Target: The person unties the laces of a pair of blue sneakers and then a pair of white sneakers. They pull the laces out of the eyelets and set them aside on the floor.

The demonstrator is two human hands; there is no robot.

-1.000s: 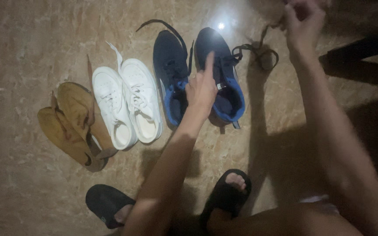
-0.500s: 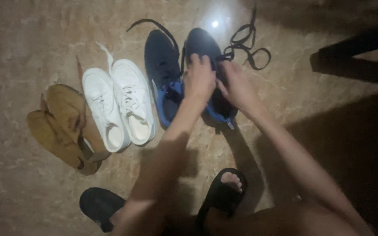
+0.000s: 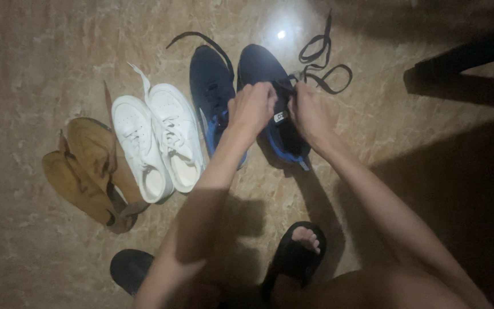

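Hands working the black lace (image 3: pixel 321 66) of a navy sneaker (image 3: pixel 267 71) on a marbled brown floor (image 3: pixel 41 51).

Left hand (image 3: pixel 251 109) and right hand (image 3: pixel 309 111) are both curled closed over the shoe's throat, seemingly pinching the lace; its loose loops trail toward the floor's far edge. Likely light and soft-sided; the limp, thin lace is best pinched near the eyelets. Its mate (image 3: pixel 212 86), white sneakers (image 3: pixel 158 134) and tan shoes (image 3: pixel 87 163) line up leftward.

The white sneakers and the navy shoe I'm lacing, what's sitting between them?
In the head view, the other navy shoe lies between the white sneakers and the navy shoe that both hands are on.
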